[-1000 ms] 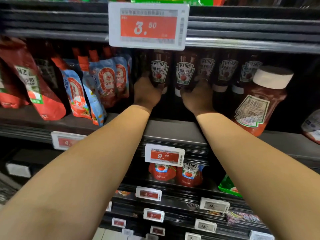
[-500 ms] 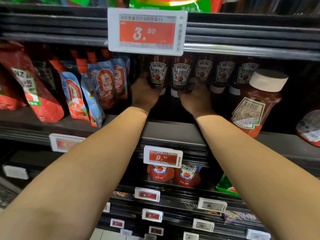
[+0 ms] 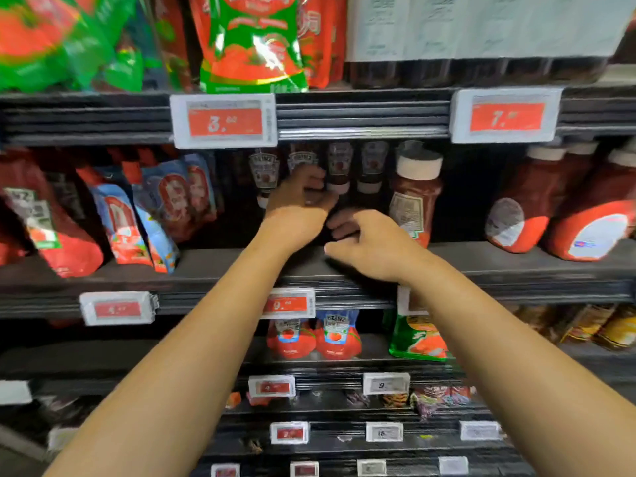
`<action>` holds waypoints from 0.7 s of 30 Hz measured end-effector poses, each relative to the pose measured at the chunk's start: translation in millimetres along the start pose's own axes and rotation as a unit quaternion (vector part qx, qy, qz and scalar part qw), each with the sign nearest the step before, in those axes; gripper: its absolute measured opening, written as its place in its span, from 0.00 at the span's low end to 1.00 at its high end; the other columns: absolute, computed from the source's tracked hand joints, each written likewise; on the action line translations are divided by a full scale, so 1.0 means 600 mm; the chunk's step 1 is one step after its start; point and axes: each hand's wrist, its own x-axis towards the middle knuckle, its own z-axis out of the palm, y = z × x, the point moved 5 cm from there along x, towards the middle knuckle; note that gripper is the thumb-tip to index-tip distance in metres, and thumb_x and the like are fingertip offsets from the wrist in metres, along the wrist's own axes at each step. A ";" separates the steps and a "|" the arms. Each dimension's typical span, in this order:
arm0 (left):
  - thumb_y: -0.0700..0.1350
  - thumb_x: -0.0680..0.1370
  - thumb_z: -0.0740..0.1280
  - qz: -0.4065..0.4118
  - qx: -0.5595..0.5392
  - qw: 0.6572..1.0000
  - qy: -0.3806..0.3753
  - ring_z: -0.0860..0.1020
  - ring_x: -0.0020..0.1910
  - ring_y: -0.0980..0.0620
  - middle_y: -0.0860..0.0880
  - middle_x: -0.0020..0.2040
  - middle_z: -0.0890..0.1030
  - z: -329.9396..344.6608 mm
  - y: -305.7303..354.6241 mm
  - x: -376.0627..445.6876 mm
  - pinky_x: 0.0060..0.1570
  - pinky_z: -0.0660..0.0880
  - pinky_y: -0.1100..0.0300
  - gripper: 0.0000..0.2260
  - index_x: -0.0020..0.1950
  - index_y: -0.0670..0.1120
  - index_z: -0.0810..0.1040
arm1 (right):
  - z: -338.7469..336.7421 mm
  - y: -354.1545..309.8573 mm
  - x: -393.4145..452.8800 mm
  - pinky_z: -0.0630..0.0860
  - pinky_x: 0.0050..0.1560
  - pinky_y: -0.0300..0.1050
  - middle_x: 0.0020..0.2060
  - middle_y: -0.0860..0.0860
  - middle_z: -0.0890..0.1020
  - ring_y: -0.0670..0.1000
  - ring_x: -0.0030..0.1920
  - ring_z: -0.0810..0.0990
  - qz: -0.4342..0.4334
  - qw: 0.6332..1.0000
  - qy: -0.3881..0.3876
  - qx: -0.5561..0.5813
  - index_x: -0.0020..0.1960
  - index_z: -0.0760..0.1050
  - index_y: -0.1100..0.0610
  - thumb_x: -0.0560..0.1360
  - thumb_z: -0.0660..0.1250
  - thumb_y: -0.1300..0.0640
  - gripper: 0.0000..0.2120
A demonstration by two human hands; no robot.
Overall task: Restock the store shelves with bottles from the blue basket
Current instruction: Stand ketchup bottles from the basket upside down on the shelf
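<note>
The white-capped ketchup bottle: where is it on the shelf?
In the head view, the white-capped ketchup bottle stands on the middle shelf, right of the small Heinz bottles, just beyond the right hand.

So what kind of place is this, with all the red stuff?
Most likely a supermarket sauce aisle. Dark metal shelves carry white-and-red price tags, a row of dark glass Heinz ketchup bottles and soft red sauce pouches.
</note>
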 end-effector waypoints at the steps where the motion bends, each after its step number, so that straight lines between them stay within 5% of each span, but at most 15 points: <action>1: 0.44 0.76 0.75 0.026 -0.026 0.999 -0.027 0.81 0.50 0.56 0.51 0.54 0.81 0.013 0.022 -0.007 0.54 0.76 0.60 0.15 0.61 0.48 0.77 | -0.010 0.002 -0.032 0.79 0.60 0.47 0.49 0.48 0.84 0.47 0.48 0.84 -0.008 1.000 -0.010 0.028 0.58 0.80 0.51 0.73 0.75 0.54 0.14; 5: 0.48 0.78 0.69 0.104 -0.049 0.989 -0.094 0.80 0.60 0.50 0.49 0.62 0.80 0.049 0.098 -0.019 0.64 0.76 0.49 0.18 0.68 0.50 0.73 | -0.083 0.041 -0.111 0.83 0.52 0.55 0.35 0.50 0.85 0.50 0.37 0.84 0.011 0.999 0.012 0.052 0.44 0.82 0.52 0.71 0.77 0.54 0.05; 7: 0.51 0.79 0.66 0.116 0.003 0.988 -0.104 0.77 0.65 0.47 0.49 0.68 0.77 0.064 0.120 -0.021 0.68 0.72 0.52 0.24 0.74 0.53 0.68 | -0.129 0.076 -0.122 0.83 0.45 0.55 0.31 0.52 0.82 0.55 0.36 0.83 0.044 0.993 0.105 0.036 0.40 0.80 0.52 0.67 0.78 0.46 0.12; 10: 0.60 0.80 0.65 0.102 0.107 0.984 -0.102 0.70 0.71 0.45 0.47 0.76 0.71 0.087 0.138 -0.016 0.60 0.62 0.62 0.29 0.79 0.55 0.62 | -0.162 0.120 -0.122 0.72 0.36 0.41 0.36 0.46 0.77 0.48 0.36 0.78 0.091 0.968 0.232 0.016 0.43 0.71 0.48 0.63 0.81 0.39 0.23; 15: 0.53 0.81 0.68 0.125 0.079 0.975 -0.166 0.71 0.69 0.53 0.54 0.73 0.72 0.119 0.168 0.006 0.66 0.66 0.61 0.26 0.78 0.55 0.66 | -0.125 0.139 -0.077 0.78 0.61 0.49 0.62 0.48 0.80 0.50 0.60 0.80 0.073 0.985 0.150 0.038 0.70 0.68 0.51 0.61 0.82 0.37 0.45; 17: 0.49 0.81 0.68 0.151 0.050 0.971 -0.177 0.71 0.63 0.62 0.63 0.65 0.75 0.122 0.167 0.006 0.66 0.68 0.62 0.22 0.75 0.56 0.71 | -0.120 0.136 -0.065 0.78 0.63 0.53 0.62 0.50 0.81 0.52 0.60 0.80 0.060 0.988 0.136 0.030 0.72 0.68 0.51 0.64 0.81 0.39 0.42; 21: 0.47 0.81 0.69 0.172 0.017 0.972 -0.160 0.68 0.53 0.83 0.76 0.54 0.70 0.106 0.152 -0.003 0.54 0.64 0.82 0.19 0.71 0.57 0.74 | -0.115 0.125 -0.057 0.77 0.63 0.55 0.60 0.50 0.82 0.52 0.59 0.81 0.015 0.993 0.109 0.037 0.70 0.71 0.53 0.74 0.76 0.46 0.29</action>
